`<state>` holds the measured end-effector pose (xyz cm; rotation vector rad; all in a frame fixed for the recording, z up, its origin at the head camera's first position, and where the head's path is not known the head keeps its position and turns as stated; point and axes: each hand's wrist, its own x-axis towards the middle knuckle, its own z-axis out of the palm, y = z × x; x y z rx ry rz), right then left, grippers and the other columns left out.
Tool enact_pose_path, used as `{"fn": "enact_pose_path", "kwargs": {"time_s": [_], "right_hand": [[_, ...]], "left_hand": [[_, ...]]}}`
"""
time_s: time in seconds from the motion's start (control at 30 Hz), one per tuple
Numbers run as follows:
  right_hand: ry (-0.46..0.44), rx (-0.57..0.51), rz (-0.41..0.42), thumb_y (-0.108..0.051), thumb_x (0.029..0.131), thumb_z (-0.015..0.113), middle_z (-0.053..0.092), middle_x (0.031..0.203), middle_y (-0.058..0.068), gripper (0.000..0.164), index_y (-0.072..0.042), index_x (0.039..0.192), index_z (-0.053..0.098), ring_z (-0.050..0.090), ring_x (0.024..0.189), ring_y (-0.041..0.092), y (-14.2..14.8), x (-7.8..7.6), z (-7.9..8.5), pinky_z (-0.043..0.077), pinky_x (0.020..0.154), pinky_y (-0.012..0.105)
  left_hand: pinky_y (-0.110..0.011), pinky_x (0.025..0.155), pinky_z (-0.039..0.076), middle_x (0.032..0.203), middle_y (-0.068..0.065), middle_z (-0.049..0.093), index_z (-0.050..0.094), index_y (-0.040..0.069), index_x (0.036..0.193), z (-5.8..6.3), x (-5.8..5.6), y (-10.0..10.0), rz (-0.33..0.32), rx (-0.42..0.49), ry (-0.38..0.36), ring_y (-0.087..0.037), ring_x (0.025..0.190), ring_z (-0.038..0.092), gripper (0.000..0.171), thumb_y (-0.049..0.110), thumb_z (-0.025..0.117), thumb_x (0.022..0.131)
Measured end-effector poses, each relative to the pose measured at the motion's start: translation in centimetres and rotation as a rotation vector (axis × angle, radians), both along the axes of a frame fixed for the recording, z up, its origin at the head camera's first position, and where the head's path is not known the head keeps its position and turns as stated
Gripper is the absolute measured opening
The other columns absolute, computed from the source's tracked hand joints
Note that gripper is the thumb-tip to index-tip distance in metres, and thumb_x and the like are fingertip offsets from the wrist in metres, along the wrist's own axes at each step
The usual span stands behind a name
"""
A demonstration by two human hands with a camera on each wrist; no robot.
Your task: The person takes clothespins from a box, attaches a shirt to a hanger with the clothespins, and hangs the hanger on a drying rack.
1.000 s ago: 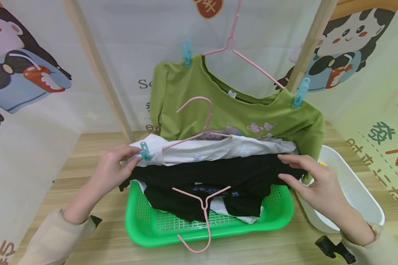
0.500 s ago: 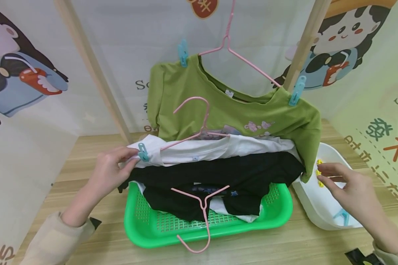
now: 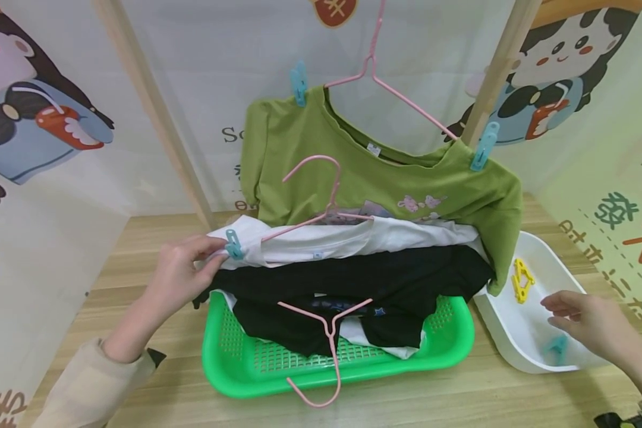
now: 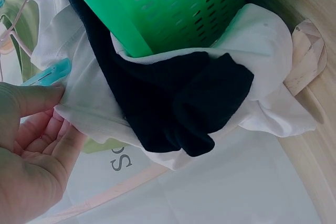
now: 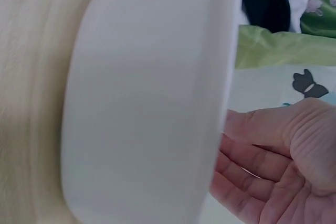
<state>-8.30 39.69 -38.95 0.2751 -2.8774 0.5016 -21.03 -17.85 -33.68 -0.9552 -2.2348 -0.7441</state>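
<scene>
My left hand [image 3: 184, 264] pinches the shoulder edge of a white shirt [image 3: 417, 233] between thumb and fingers, beside a blue clothespin [image 3: 233, 244] clipped there. In the left wrist view, the white cloth [image 4: 97, 111] runs from those fingers toward a hanging black sleeve [image 4: 199, 103]. A pink hanger [image 3: 336, 187] sticks up out of the white shirt's neck. My right hand [image 3: 599, 321] hovers over a white tub [image 3: 505, 342], fingers loosely bent and holding nothing. A blue clothespin [image 3: 558, 346] and yellow clothespins [image 3: 520, 294] lie in it.
Behind, a green shirt [image 3: 299, 154] hangs from another pink hanger [image 3: 406, 107] with blue clothespins at both shoulders. A black shirt [image 3: 353, 270] and a further pink hanger [image 3: 330, 333] lie over a green basket [image 3: 278, 387]. Wooden posts [image 3: 160, 119] stand behind.
My right hand has moved from the white shirt's right shoulder rightward, to above the white tub. The left hand keeps its pinch on the shirt and stays in place.
</scene>
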Motion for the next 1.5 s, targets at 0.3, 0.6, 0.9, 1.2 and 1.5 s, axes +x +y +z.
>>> {"fn": "enact_pose_path", "kwargs": {"time_s": [0.3, 0.6, 0.9, 1.2, 1.5], "right_hand": [[-0.243, 0.118, 0.115, 0.002, 0.065, 0.077, 0.069, 0.08, 0.004, 0.021, -0.003, 0.084, 0.07, 0.059, 0.07, 0.005, 1.3, -0.7, -1.1, 0.05, 0.062, 0.028], [-0.39, 0.228, 0.225, 0.006, 0.047, 0.078, 0.057, 0.086, -0.004, 0.045, -0.009, 0.086, 0.061, 0.053, 0.076, 0.012, 2.0, -1.7, -1.8, 0.047, 0.067, 0.031], [-0.397, 0.257, 0.287, 0.012, 0.04, 0.069, 0.044, 0.08, -0.01, 0.056, -0.018, 0.084, 0.052, 0.041, 0.071, 0.008, 2.1, -1.4, -1.7, 0.038, 0.058, 0.025], [-0.344, 0.327, 0.216, -0.01, 0.049, 0.082, 0.037, 0.068, -0.013, 0.049, -0.021, 0.076, 0.043, 0.035, 0.063, 0.006, 1.6, -1.5, -2.5, 0.03, 0.051, 0.025], [-0.262, 0.199, 0.356, -0.015, 0.057, 0.083, 0.034, 0.069, -0.017, 0.042, -0.018, 0.077, 0.045, 0.031, 0.062, -0.003, 1.5, -1.9, -2.9, 0.028, 0.053, 0.02]], "left_hand": [[-0.034, 0.054, 0.055, 0.077, -0.016, 0.068, 0.068, -0.009, 0.082, 0.0, 0.0, 0.0, -0.003, -0.004, -0.007, -0.023, 0.064, 0.066, 0.021, -0.018, 0.074, 0.064], [-0.036, 0.055, 0.055, 0.076, -0.015, 0.068, 0.067, -0.01, 0.082, 0.1, 0.1, 0.1, 0.003, 0.014, -0.033, -0.023, 0.063, 0.066, 0.019, -0.018, 0.072, 0.065], [-0.036, 0.056, 0.055, 0.076, -0.016, 0.068, 0.067, -0.01, 0.082, 0.1, 0.0, 0.1, -0.001, 0.012, -0.035, -0.024, 0.064, 0.066, 0.02, -0.018, 0.073, 0.065], [-0.035, 0.055, 0.055, 0.076, -0.016, 0.068, 0.068, -0.009, 0.082, 0.0, 0.0, 0.1, 0.004, 0.007, -0.033, -0.023, 0.063, 0.066, 0.02, -0.018, 0.073, 0.065], [-0.035, 0.055, 0.055, 0.075, -0.015, 0.067, 0.068, -0.009, 0.081, 0.1, 0.0, 0.2, 0.006, 0.008, -0.026, -0.022, 0.062, 0.065, 0.02, -0.018, 0.073, 0.065]]}}
